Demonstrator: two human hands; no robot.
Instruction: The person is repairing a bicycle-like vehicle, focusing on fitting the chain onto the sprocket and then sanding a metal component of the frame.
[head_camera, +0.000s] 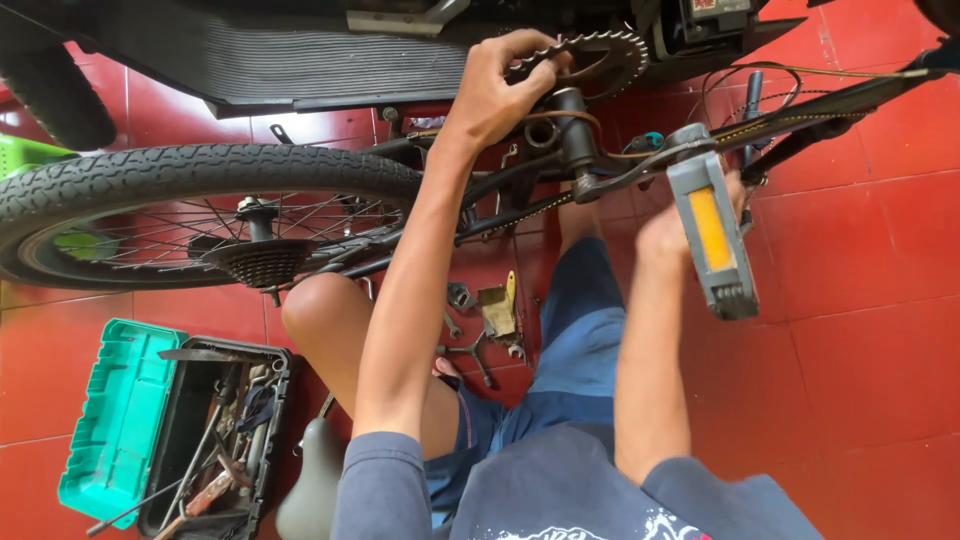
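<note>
Left grip (497, 85) closes on chainring (600, 55), beside its fingertips.

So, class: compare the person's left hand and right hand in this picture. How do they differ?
The left hand reaches higher, its fingers curled over the toothed chainring; the right hand sits lower, behind the grey pedal. The left hand shows fully; the right hand is partly hidden, its grip unclear. Both are bare and work on the upturned bicycle.

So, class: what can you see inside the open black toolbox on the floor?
The toolbox holds a jumble of long metal hand tools and a dark cloth. Its floor and whatever lies under the pile are covered; its green lid lies open alongside.
</note>
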